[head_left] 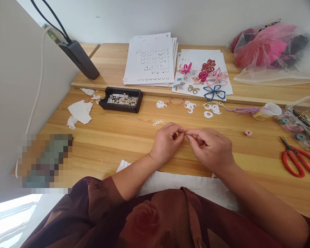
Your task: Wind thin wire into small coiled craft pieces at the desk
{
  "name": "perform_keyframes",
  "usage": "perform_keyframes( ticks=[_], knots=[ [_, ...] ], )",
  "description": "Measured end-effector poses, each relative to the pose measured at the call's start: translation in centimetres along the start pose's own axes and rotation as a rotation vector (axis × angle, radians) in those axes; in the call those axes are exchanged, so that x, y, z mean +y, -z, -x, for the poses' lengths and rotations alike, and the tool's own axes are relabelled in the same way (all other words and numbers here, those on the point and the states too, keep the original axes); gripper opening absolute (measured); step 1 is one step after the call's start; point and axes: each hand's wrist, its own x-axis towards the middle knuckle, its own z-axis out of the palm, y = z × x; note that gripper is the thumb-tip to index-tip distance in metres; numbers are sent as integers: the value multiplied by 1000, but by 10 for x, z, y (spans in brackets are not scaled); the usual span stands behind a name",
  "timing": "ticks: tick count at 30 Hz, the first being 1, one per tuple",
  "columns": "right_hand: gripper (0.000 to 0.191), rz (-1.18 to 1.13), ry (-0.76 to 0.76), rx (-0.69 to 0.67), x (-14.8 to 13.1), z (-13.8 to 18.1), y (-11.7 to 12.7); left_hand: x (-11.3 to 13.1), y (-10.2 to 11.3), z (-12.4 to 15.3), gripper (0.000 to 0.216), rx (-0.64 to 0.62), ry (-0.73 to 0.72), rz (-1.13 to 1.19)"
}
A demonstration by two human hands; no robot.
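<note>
My left hand and my right hand meet above the wooden table, their fingertips pinched together near the middle. Something small seems held between them, but the fingers hide it and I cannot tell what it is. Just beyond my hands lie small white curled paper pieces and more white rings and curls. A small pink spool rests to the right of my right hand.
Red-handled scissors lie at the right. Beyond them are a bead tray, white paper scraps, stencil sheets, decorative knotted flowers on paper, and a plastic bag of pink material. A pixelated patch covers the left.
</note>
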Motion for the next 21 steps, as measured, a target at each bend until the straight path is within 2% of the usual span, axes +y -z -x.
perform_keyframes(
  ticks=[4,12,18,21],
  knots=[
    [11,1,32,-48,4,-2,4,1,4,-1,13,-95,-1,-14],
    [13,-60,2,-99,7,-8,12,3,6,-3,10,-157,49,51],
    [14,-12,153,-140,15,-12,17,4,6,-2,9,-227,62,69],
    [12,-115,101,-155,18,-15,19,5,6,-3,12,-261,88,113]
  ],
)
